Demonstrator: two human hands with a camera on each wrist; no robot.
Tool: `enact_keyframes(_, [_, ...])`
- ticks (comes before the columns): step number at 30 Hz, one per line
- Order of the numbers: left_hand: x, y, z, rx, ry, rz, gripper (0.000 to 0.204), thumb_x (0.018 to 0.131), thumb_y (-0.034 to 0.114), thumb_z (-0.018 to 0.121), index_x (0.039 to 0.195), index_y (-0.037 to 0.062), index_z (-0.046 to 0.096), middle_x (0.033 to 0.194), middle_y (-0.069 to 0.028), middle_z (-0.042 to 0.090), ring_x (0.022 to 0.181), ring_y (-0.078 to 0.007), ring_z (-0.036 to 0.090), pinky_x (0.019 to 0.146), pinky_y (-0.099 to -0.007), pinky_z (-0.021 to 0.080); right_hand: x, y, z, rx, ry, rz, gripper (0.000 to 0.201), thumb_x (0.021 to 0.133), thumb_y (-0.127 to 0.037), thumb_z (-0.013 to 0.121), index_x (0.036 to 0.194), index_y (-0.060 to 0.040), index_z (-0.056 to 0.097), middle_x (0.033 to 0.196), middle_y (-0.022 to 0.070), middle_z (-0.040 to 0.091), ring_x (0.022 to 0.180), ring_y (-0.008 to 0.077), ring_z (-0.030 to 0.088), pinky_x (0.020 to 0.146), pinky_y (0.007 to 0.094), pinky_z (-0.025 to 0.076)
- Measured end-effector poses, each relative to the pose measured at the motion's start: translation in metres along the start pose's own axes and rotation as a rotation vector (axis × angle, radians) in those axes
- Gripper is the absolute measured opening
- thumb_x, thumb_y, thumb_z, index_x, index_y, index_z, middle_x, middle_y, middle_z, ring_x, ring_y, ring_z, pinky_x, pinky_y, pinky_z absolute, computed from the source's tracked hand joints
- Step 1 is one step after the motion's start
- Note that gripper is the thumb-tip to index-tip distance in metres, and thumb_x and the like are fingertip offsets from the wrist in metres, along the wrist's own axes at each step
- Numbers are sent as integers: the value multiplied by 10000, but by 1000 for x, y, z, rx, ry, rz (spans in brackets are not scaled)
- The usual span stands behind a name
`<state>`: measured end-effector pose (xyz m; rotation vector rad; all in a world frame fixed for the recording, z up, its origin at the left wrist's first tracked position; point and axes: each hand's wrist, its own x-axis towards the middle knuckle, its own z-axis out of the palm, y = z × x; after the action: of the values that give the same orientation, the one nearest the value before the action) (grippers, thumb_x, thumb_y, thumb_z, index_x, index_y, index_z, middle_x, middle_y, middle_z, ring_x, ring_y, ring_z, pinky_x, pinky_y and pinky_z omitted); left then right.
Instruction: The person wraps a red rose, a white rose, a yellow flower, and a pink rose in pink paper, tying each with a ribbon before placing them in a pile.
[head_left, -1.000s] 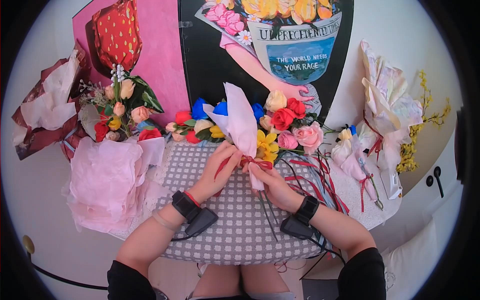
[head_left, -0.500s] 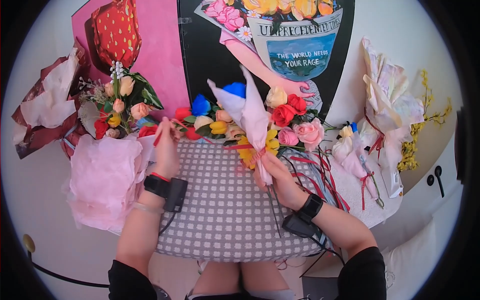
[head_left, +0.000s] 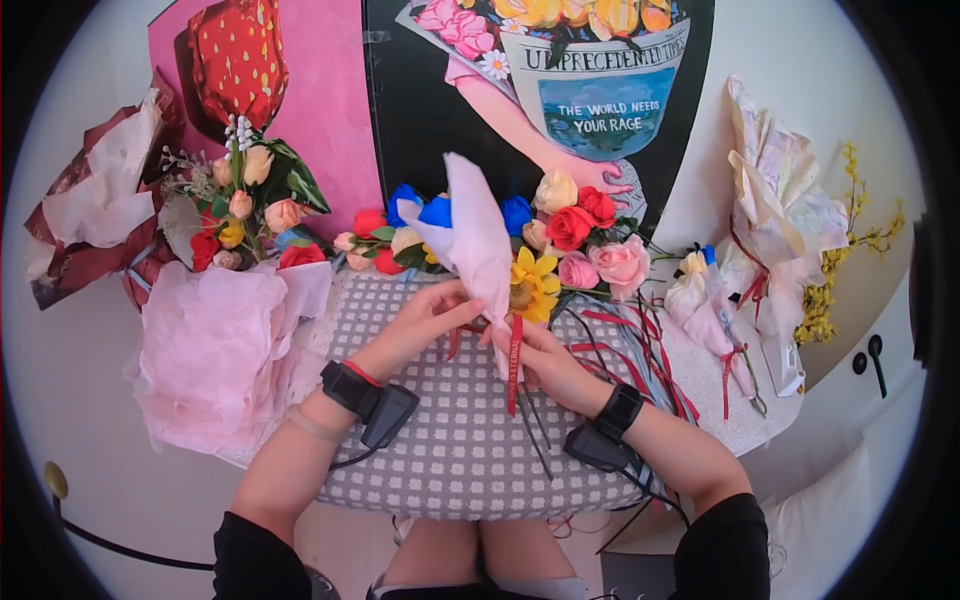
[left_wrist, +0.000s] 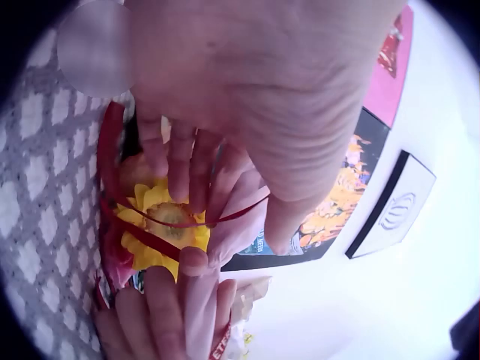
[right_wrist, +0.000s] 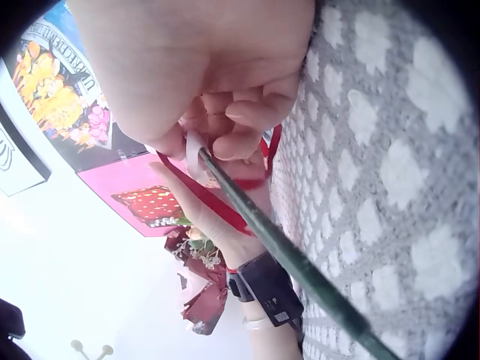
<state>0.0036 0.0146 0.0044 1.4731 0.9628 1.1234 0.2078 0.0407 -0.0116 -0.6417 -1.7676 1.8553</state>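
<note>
A slim pale pink paper wrap (head_left: 478, 245) stands tilted over the table, with dark green stems (head_left: 535, 435) below. My right hand (head_left: 553, 368) grips its narrow base; in the left wrist view, the right thumb presses a red ribbon (left_wrist: 154, 241) against the paper. One ribbon end (head_left: 514, 365) with lettering hangs over the base. My left hand (head_left: 425, 318) is just left of the wrap, its fingers (left_wrist: 180, 161) fairly straight beside the paper, thumb apart. A thin loop of ribbon crosses in front of those fingers. The right wrist view shows a green stem (right_wrist: 277, 244) leaving the right hand.
Behind the hands lies a row of artificial flowers (head_left: 570, 228). Stacked pink paper (head_left: 210, 355) is at the left, loose ribbons (head_left: 640, 365) at the right. Wrapped bouquets (head_left: 100, 205) stand at both sides. A checked cloth (head_left: 430, 470) covers the front.
My left hand first moved out left with a ribbon end, then came back beside the wrap. The lettered ribbon end now hangs down in front. My right hand has stayed at the base.
</note>
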Motion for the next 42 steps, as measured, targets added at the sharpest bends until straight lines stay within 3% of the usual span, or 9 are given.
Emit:
enact_keyframes(1, [-2, 2, -2, -138, -98, -243, 320, 865, 225, 560, 1096, 15, 491, 918, -37, 548, 847, -103, 548, 782, -239, 438, 1, 1, 0, 0, 0, 0, 303, 918, -365, 452, 1022, -91, 527, 667, -69, 456, 499, 12, 408, 430, 157, 291])
enact_keyframes(7, [9, -31, 9, -268, 68, -119, 312, 870, 190, 541, 1116, 7, 482, 1006, -54, 559, 884, -115, 561, 798, -264, 448, 1, -2, -1, -202, -5, 88, 349, 887, -378, 502, 983, -43, 517, 624, 10, 529, 467, 86, 486, 418, 216, 358])
enact_keyframes(9, [9, -31, 11, -308, 79, -111, 306, 871, 181, 537, 1115, 7, 477, 1006, -54, 558, 890, -118, 559, 801, -267, 446, 1, -14, -3, -889, 100, -175, 380, 854, -369, 546, 954, -10, 470, 601, 119, 559, 463, 251, 545, 410, 325, 401])
enact_keyframes(12, [10, -34, 11, -361, 91, -100, 300, 873, 171, 531, 1117, 9, 466, 1009, -55, 555, 903, -121, 553, 807, -272, 445, -2, -22, 2, -1125, 371, -269, 387, 831, -349, 567, 944, -8, 421, 612, 185, 559, 532, 373, 556, 459, 407, 425])
enact_keyframes(14, [12, -34, 11, -371, 100, -93, 299, 874, 169, 529, 1119, 11, 461, 1012, -56, 554, 911, -121, 550, 809, -276, 445, -2, -37, 4, -1201, 386, -208, 339, 843, -311, 552, 961, -39, 389, 641, 167, 570, 619, 366, 582, 519, 425, 443])
enact_keyframes(20, [16, -45, 5, -355, 153, -42, 252, 872, 166, 517, 1094, 56, 473, 985, -31, 554, 917, -121, 532, 804, -292, 421, -19, -83, 0, -1119, 295, -686, 78, 775, -94, 570, 804, -31, 534, 686, 113, 580, 646, 265, 596, 561, 349, 456])
enact_keyframes(24, [13, -36, 4, -369, 246, -3, 225, 852, 204, 538, 1037, 84, 489, 921, -2, 545, 827, -101, 522, 733, -265, 399, -91, -161, -1, -834, 399, -496, 108, 854, -45, 515, 772, -3, 571, 702, 29, 603, 590, 69, 539, 541, 212, 433])
enact_keyframes(36, [11, -26, 9, -201, 311, 3, 259, 822, 287, 569, 949, 64, 539, 774, 3, 536, 678, -76, 486, 651, -214, 372, -211, -243, -36, -1044, 479, -315, 230, 853, -153, 523, 662, -34, 568, 605, 1, 561, 412, 9, 403, 379, 157, 298])
enact_keyframes(42, [13, -33, 3, -185, 268, -8, 268, 818, 291, 573, 956, 64, 540, 784, 4, 537, 674, -74, 481, 653, -208, 371, -153, -198, -89, -1148, 377, 398, 260, 781, -274, 632, 739, -20, 672, 533, -11, 533, 468, 49, 465, 420, 207, 349])
